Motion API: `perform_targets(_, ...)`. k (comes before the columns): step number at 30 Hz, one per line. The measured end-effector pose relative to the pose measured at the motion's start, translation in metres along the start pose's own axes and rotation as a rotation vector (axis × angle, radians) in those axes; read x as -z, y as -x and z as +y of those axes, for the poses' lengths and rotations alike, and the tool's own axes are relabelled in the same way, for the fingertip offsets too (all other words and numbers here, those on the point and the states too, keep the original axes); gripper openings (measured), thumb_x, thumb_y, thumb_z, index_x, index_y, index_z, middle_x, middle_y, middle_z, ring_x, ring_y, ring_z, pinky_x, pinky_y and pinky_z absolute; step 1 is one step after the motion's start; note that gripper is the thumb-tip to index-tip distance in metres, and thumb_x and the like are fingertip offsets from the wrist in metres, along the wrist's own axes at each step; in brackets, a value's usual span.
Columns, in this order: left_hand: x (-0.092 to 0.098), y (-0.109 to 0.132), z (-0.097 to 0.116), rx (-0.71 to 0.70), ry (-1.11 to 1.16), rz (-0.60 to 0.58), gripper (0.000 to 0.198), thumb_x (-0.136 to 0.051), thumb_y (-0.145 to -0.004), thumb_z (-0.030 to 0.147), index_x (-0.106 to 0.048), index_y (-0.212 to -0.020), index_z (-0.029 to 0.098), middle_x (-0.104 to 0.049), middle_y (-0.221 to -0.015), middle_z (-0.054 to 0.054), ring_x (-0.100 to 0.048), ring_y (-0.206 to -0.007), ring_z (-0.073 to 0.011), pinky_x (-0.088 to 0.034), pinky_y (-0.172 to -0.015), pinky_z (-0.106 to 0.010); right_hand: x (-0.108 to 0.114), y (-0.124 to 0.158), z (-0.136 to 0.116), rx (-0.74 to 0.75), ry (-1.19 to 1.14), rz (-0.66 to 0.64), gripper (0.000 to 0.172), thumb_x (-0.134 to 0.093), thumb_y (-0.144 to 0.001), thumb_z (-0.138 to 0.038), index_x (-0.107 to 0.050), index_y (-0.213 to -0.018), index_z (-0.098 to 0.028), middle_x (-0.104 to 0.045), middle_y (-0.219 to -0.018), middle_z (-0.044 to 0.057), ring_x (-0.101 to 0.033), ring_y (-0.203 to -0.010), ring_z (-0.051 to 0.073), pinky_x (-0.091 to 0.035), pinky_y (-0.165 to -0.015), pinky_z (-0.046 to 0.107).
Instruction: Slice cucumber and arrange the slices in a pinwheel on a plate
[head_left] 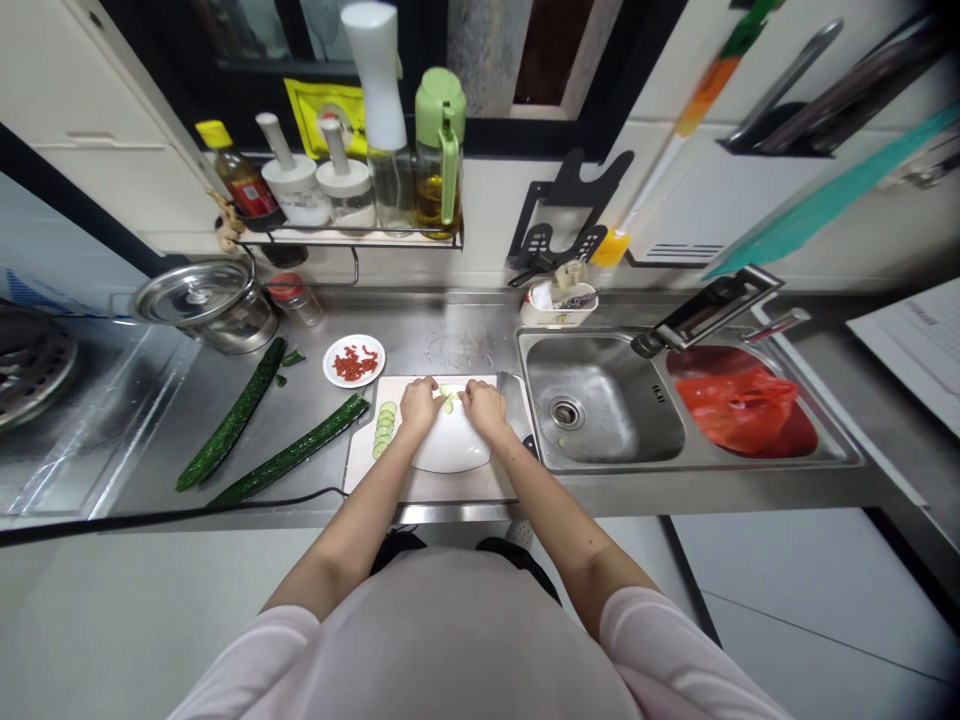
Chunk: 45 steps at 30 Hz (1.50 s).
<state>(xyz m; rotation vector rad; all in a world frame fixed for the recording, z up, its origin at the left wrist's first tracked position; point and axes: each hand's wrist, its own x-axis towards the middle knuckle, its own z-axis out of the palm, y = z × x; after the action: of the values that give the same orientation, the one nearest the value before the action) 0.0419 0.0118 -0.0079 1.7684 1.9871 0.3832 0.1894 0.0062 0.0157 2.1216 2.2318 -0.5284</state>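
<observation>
A white square plate [451, 450] rests on the cutting board [504, 488]. Several pale green cucumber slices [448, 399] lie near its far side, between my hands. My left hand [420, 405] bends over the plate's far left, its fingers closed at the slices. From the right, my right hand [484, 408] is pinched at the same small group of slices. Fingertips partly hide which slice each hand holds. A row of more cucumber slices [384, 430] overlaps along the board's left side. At the board's right lies a knife [513, 388], partly covered by my right hand and forearm.
Two long cucumbers [292, 452] lie left of the board, near a small plate [328, 372] of chopped red pieces. A lidded steel pot [247, 318] stands behind. On the right are a steel sink [607, 400] and faucet [709, 308]. A black cable [187, 515] crosses the counter's front edge.
</observation>
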Motion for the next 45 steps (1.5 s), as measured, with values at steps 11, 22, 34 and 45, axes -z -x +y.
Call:
perform_targets(11, -0.001, -0.002, -0.001, 0.015, -0.065, -0.010, 0.025, -0.065, -0.078, 0.031, -0.063, -0.100, 0.020, -0.066, -0.101, -0.008, -0.058, -0.096, -0.0215, -0.041, -0.080, -0.029, -0.005, 0.020, -0.004, 0.123, 0.005, -0.039, 0.033, -0.034, -0.099, -0.033, -0.060, -0.116, -0.024, -0.063, -0.114, 0.008, -0.054, -0.105, 0.020, -0.039, -0.081, 0.028)
perform_targets(22, -0.001, -0.003, -0.002, 0.005, -0.075, -0.002, 0.024, -0.066, -0.078, 0.032, -0.063, -0.099, 0.020, -0.065, -0.101, -0.008, -0.058, -0.097, -0.0219, -0.041, -0.081, -0.029, -0.015, 0.025, -0.012, 0.130, 0.048, -0.097, 0.034, -0.035, -0.098, -0.033, -0.060, -0.120, -0.024, -0.062, -0.117, 0.009, -0.054, -0.106, 0.020, -0.041, -0.082, 0.028)
perform_targets(34, -0.001, -0.002, 0.000, 0.007, -0.090, -0.008, 0.024, -0.065, -0.078, 0.030, -0.062, -0.100, 0.021, -0.065, -0.103, -0.008, -0.057, -0.099, -0.0229, -0.042, -0.081, -0.030, -0.016, 0.025, -0.013, 0.121, 0.042, -0.090, 0.036, -0.034, -0.097, -0.033, -0.060, -0.119, -0.025, -0.063, -0.115, 0.008, -0.055, -0.104, 0.021, -0.042, -0.081, 0.029)
perform_targets(45, 0.001, 0.002, 0.002, 0.019, -0.094, -0.004, 0.025, -0.064, -0.079, 0.032, -0.062, -0.102, 0.021, -0.065, -0.104, -0.008, -0.057, -0.100, -0.0228, -0.041, -0.081, -0.030, -0.011, 0.033, -0.003, 0.090, 0.007, -0.081, 0.043, -0.029, -0.098, -0.034, -0.046, -0.138, -0.028, -0.063, -0.119, 0.008, -0.058, -0.106, 0.021, -0.041, -0.085, 0.030)
